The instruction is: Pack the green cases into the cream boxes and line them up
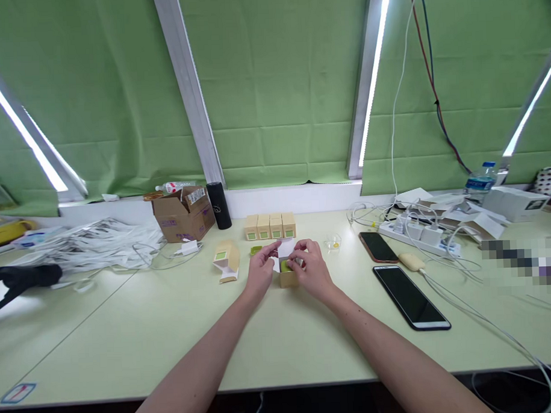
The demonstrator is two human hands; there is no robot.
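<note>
Near the middle of the table, a small kraft box (289, 279) stands with its white-lined flap (286, 247) raised. My left hand (262, 268) is closed on the flap and left edge of this box. My right hand (311, 268) pinches a small green item (285, 266) at the box's opening. A flat green piece (256, 250) lies just behind my left hand. Farther left, another kraft box (227, 259) lies with an open end. Several closed kraft boxes (269, 226) form a row behind my hands.
A brown carton (184, 214) and black cylinder (218, 205) stand at the back left, beside white cables (109, 242). Right of my hands are a small clear item (333, 242), two phones (412, 297) and a power strip (419, 237) with trailing cords.
</note>
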